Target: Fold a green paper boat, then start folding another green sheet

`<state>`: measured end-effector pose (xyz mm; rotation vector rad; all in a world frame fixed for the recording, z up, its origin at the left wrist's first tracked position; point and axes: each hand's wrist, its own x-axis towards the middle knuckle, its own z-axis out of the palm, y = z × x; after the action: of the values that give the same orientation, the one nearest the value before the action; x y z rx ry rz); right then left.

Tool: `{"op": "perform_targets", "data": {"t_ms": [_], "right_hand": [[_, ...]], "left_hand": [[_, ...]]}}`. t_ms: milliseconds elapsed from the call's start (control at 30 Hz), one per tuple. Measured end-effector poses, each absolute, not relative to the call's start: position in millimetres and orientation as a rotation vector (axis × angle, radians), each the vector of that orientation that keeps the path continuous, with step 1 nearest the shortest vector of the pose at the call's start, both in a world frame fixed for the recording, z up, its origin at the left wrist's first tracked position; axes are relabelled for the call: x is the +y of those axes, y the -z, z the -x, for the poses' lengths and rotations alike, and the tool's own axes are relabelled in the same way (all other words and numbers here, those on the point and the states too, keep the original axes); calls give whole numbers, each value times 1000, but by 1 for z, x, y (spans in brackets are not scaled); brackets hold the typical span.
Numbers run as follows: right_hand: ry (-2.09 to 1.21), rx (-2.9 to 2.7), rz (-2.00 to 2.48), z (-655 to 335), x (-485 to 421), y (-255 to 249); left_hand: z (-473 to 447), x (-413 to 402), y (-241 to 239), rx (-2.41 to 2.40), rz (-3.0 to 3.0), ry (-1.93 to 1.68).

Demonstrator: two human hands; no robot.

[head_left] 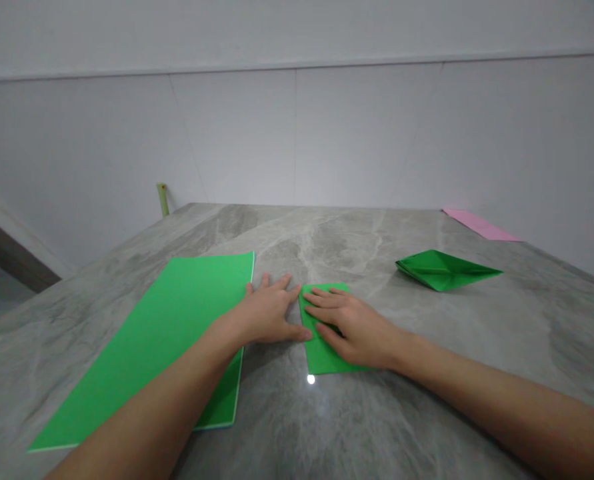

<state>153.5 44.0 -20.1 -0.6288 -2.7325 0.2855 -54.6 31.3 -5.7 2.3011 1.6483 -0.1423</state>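
Note:
A small piece of folded green paper (321, 357) lies flat on the grey marbled table in front of me. My right hand (349, 327) rests on it with fingers stretched out, covering much of its right half. At the paper's left edge is my left hand (271, 310), fingers spread, its thumb touching the edge. Under my left forearm lies a stack of large green paper sheets (161, 333). Off to the right sits a folded green paper shape (441, 270), pointed at its right end.
A pink sheet of paper (481, 225) lies at the back right corner against the white wall (297, 133). The grey table (317, 433) reaches back to that wall. Beyond its far left corner stands a light green post-like object (163, 199).

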Motion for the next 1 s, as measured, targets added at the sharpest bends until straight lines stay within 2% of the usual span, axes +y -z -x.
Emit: {"op": "perform_targets", "data": {"t_ms": [467,667,1000], "right_hand": [[47,-2975,752,-129,60,11],[207,-3067,601,-127,73,11],[108,-3159,640,-141,63,0]], "left_hand": [[51,30,-3,1628,-2266,192],[48,31,-7,1624,-2281,237],[47,30,-7,1682,-2251,249]]}}
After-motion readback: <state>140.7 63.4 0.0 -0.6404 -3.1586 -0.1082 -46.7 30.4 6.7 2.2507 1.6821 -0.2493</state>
